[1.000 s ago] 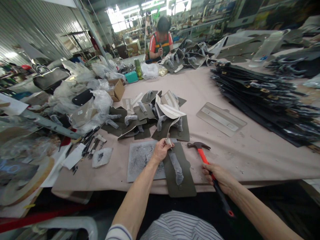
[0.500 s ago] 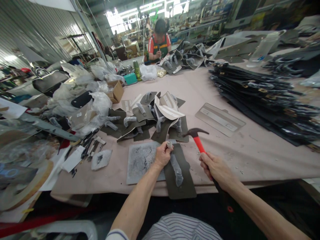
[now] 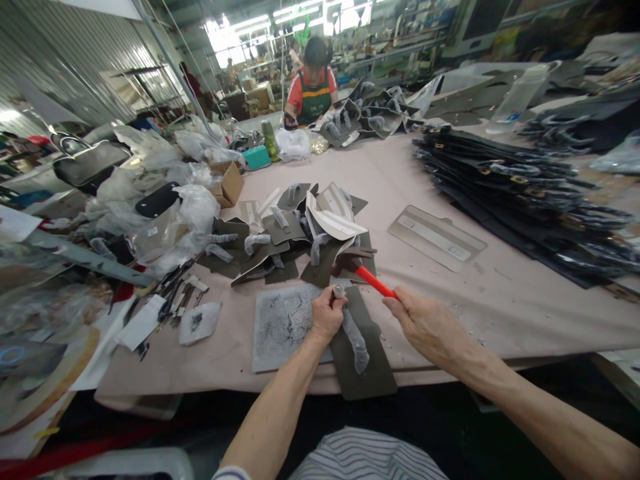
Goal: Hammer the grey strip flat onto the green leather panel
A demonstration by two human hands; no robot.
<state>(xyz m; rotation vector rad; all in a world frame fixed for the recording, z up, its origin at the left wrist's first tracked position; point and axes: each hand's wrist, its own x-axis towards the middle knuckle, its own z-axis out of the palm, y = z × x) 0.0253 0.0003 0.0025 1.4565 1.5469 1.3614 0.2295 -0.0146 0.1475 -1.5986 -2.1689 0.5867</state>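
Note:
My left hand (image 3: 326, 315) is closed around a small metal cylinder (image 3: 339, 291) stood upright on an olive leather panel (image 3: 364, 363) at the table's near edge. A foam-wrapped handle (image 3: 357, 342) lies along that panel. My right hand (image 3: 425, 323) grips the red handle of a hammer (image 3: 367, 279). The dark hammer head (image 3: 345, 263) hangs just above and behind the cylinder. A grey pitted slab (image 3: 281, 324) lies under the panel's left side.
A heap of olive panels with wrapped handles (image 3: 300, 237) lies behind my hands. A grey template (image 3: 436, 237) sits to the right, stacked black pieces (image 3: 525, 193) beyond it. Small tools (image 3: 173, 293) and plastic bags (image 3: 165, 193) crowd the left. Another person (image 3: 311, 87) works at the far end.
My right hand lifted the hammer off the table and swung its head left, over the cylinder held in my left hand. The left hand stayed in place.

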